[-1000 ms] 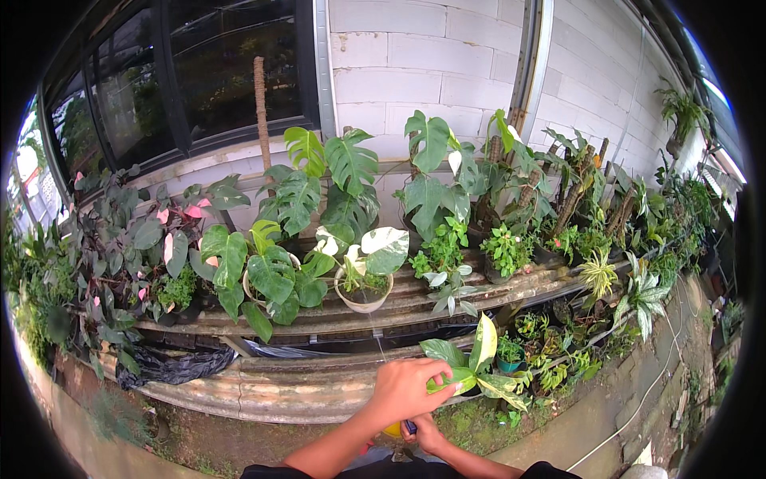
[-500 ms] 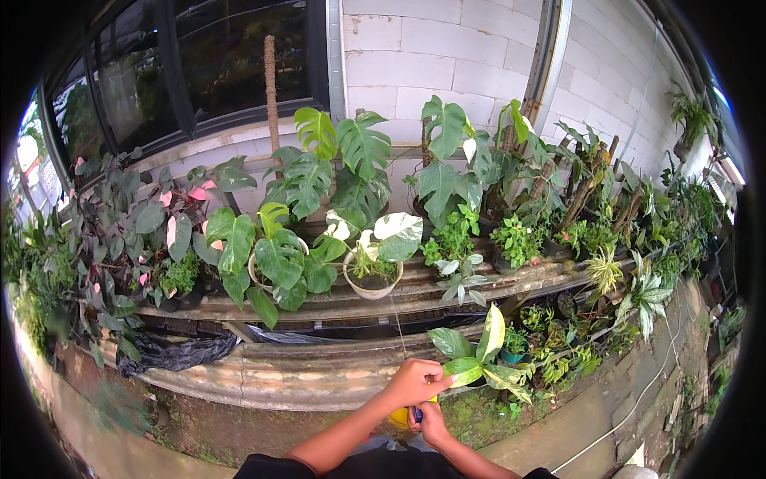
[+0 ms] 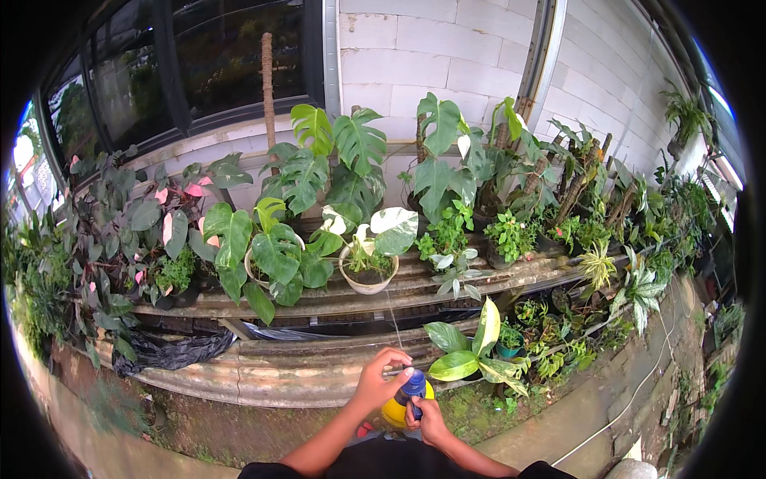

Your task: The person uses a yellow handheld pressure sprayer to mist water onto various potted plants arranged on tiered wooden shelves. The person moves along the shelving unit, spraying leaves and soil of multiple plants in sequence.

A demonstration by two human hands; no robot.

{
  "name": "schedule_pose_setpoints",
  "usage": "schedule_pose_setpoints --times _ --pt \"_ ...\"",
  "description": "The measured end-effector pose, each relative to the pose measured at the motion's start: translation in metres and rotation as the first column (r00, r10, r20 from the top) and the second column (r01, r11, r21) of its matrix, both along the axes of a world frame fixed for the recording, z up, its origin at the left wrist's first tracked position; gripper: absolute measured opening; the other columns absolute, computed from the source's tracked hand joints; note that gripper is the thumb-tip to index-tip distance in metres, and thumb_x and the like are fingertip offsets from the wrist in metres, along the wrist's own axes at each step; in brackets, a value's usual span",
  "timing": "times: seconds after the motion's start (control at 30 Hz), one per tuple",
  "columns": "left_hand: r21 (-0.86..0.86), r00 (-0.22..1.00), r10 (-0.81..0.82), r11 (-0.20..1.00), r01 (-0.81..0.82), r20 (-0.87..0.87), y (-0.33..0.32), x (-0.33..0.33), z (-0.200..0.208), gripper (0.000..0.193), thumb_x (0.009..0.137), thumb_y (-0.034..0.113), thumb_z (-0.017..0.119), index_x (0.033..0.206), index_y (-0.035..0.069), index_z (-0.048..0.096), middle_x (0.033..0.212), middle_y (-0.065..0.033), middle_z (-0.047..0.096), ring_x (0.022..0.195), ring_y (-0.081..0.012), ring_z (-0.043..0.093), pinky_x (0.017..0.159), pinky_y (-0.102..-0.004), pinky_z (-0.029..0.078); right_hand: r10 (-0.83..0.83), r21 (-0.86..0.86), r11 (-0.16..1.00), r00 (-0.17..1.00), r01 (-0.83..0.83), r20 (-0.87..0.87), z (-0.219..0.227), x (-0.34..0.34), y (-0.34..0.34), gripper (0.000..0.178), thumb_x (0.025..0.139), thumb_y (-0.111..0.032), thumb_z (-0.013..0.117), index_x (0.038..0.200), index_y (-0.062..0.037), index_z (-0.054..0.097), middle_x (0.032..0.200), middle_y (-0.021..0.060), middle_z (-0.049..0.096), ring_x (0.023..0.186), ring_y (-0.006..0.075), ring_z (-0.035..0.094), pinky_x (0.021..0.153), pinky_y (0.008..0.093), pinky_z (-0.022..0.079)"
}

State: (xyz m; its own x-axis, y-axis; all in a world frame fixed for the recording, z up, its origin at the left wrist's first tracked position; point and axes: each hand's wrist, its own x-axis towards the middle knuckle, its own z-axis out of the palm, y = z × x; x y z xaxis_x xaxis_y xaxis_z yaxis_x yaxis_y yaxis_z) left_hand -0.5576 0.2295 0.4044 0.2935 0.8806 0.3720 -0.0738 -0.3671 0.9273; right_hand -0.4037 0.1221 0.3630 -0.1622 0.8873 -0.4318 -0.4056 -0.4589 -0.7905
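My right hand [image 3: 427, 421] is wrapped round the dark blue head of a spray bottle [image 3: 414, 386] with a yellow tank, held low in front of me. My left hand [image 3: 383, 382] is beside and just above that head. Its fingers are apart and curved, and the thumb is at the blue top; whether it touches cannot be told. To the right of both hands stands a plant with variegated leaves [image 3: 456, 366], green and cream, its lowest leaf close to the sprayer. A thin pale line [image 3: 394, 318] runs upward behind my left fingers.
Corrugated tiered shelves [image 3: 303, 369] carry several potted plants, among them a white-leaved one in a cream pot [image 3: 369, 285]. Dark pink-tinged foliage [image 3: 148, 215] crowds the left. Black plastic sheeting [image 3: 179, 353] hangs between tiers. A pale hose [image 3: 630, 409] crosses the path at right.
My left hand has let go of the variegated plant's leaf and moved left, to the sprayer's top. The blue head now shows more fully. My right hand still grips the sprayer.
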Motion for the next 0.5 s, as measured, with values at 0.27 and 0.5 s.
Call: schedule_pose_setpoints --times 0.27,0.5 --pt "-0.501 0.996 -0.023 0.865 -0.022 -0.084 -0.039 -0.051 -0.122 0.020 0.097 0.018 0.068 0.111 0.004 0.062 0.109 -0.0041 0.066 0.101 -0.0134 0.062 0.091 -0.0302 0.048 0.047 0.030 0.998 0.999 -0.048 0.012 0.008 -0.002 0.005 0.052 0.101 -0.039 0.044 0.062 -0.0057 0.048 0.051 0.0025 0.039 0.045 0.0131 0.034 0.046 0.0286 0.027" --pt "-0.539 0.997 -0.001 0.841 -0.044 -0.083 -0.058 -0.056 -0.135 0.030 0.096 0.021 0.070 0.119 0.005 0.058 0.115 -0.0048 0.063 0.105 -0.0146 0.060 0.093 -0.0322 0.049 0.042 0.046 0.998 0.999 -0.044 0.024 -0.003 -0.003 0.011 0.050 0.098 -0.042 0.046 0.062 -0.0061 0.046 0.050 0.0031 0.036 0.045 0.0133 0.030 0.046 0.0297 0.024"
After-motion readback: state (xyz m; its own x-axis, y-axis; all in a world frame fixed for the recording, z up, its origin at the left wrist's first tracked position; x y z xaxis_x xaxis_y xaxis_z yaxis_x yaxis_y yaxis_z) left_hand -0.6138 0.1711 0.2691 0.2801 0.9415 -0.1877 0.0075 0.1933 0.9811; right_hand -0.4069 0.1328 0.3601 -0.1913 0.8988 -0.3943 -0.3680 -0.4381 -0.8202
